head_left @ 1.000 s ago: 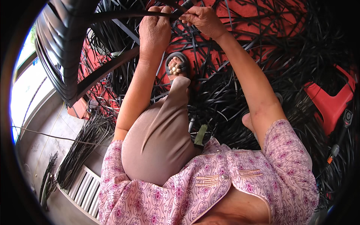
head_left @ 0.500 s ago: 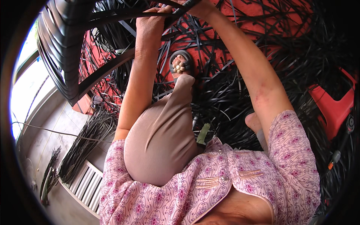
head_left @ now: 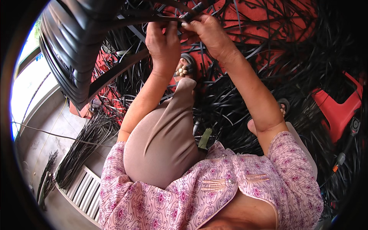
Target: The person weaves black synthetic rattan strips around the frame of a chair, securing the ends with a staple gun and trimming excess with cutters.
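A large dark frame wound with black flat strips [head_left: 71, 46] fills the upper left. From it a black flat strip [head_left: 147, 20] runs to a dark bar [head_left: 196, 10] at the top. My left hand [head_left: 164, 48] is closed, thumb and fingers pinching the strip just below the bar. Close beside it, my right hand [head_left: 211, 36] pinches the strip's end region against the bar, its thumb pointing left. The fingertips nearly meet, and part of the strip is hidden between them.
Loose black strips [head_left: 230, 103] lie tangled over a red floor covering [head_left: 291, 19]. A red plastic piece [head_left: 339, 107] stands at right, near a grey-and-orange connector [head_left: 339, 161]. At lower left are a strip bundle [head_left: 86, 143], a white slatted grille [head_left: 82, 191] and a thin cable [head_left: 57, 134].
Both hands have come down and closer to me, now wholly in view at the bar. The frame's wound side has shifted slightly to the right.
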{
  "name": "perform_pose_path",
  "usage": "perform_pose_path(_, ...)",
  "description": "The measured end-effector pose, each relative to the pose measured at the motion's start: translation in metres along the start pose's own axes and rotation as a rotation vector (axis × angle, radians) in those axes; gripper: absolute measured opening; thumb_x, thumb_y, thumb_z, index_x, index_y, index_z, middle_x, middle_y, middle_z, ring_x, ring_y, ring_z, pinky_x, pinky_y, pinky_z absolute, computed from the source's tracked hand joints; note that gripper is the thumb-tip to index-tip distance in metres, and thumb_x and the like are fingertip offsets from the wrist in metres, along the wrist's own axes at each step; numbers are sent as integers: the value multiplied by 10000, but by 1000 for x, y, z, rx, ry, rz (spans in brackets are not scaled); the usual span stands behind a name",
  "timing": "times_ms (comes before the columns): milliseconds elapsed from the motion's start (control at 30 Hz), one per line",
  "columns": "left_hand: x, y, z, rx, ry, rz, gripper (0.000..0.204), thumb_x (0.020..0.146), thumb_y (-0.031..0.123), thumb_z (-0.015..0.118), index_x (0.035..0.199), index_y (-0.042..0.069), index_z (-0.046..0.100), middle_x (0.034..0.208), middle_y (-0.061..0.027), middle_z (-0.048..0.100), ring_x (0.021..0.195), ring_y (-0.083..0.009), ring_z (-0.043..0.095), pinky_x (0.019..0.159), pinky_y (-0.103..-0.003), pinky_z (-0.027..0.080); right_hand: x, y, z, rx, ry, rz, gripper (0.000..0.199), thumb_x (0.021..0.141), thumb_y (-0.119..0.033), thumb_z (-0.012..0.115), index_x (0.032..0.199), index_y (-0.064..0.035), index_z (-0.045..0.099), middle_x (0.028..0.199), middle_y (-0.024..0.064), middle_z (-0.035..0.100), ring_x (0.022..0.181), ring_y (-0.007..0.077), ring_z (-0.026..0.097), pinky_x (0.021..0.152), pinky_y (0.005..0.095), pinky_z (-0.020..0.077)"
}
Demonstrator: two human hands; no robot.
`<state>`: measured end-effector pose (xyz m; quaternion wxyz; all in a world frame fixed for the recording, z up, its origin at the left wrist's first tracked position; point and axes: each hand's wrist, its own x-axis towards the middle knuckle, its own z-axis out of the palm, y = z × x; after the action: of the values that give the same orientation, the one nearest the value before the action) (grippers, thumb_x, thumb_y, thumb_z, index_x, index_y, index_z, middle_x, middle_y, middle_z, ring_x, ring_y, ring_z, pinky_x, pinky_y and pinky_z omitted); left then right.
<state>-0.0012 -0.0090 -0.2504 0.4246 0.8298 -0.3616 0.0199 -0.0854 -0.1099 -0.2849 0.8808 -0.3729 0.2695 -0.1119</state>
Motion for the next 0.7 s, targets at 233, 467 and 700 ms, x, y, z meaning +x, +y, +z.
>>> perform_pose_path(233, -2, -5, -5, 194, -37, 497, 112, 761, 25, 728, 853, 70, 683, 945, -46, 678, 902, -238, 613, 894, -355, 420, 3, -11, -8, -51, -116, 22, 208, 918, -211, 603, 942, -27, 697, 876, 43, 701, 805, 111, 669, 757, 268, 533)
perform_pose_path(467, -4, -11, -5, 285, -41, 637, 173, 680, 165, 739, 839, 134, 681, 924, -5, 628, 913, -213, 583, 922, -409, 395, 5, -8, -1, 173, -61, 97, 130, 853, -91, 669, 939, -5, 712, 890, 58, 706, 814, 124, 663, 764, 250, 513)
perform_pose_path(700, -8, -11, -9, 336, -93, 605, 203, 670, 120, 705, 871, 142, 685, 1009, -8, 587, 949, -231, 550, 950, -431, 382, 18, 6, -20, 298, -251, 137, 144, 879, -81, 682, 1006, -15, 696, 915, 54, 707, 834, 121, 666, 796, 248, 524)
